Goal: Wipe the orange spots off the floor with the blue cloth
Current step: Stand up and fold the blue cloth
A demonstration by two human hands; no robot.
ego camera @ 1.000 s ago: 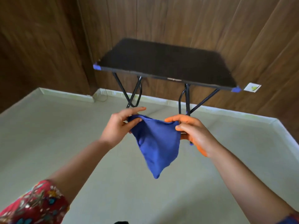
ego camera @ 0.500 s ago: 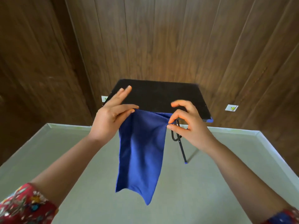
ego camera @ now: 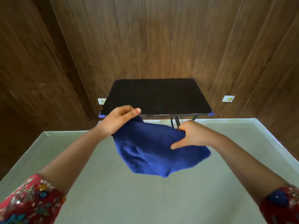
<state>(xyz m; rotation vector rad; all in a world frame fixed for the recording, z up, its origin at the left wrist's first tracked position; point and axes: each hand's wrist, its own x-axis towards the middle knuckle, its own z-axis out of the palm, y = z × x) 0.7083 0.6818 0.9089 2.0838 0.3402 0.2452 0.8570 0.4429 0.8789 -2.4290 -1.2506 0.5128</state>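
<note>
One blue cloth (ego camera: pixel 155 152) hangs bunched above the pale floor (ego camera: pixel 113 191), its upper edge grasped by both grips: left grip (ego camera: pixel 120 118) far-left, right grip (ego camera: pixel 192 135) right. One black desk (ego camera: pixel 158 96) stands far; floor spreads wide nearby.

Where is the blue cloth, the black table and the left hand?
blue cloth (ego camera: pixel 150 152), head view, middle of the sagging fabric.
black table (ego camera: pixel 158 96), head view, bare top.
left hand (ego camera: pixel 119 118), head view, back of the hand.

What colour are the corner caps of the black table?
Blue, on the table's front corner caps; the head view shows them.
</note>
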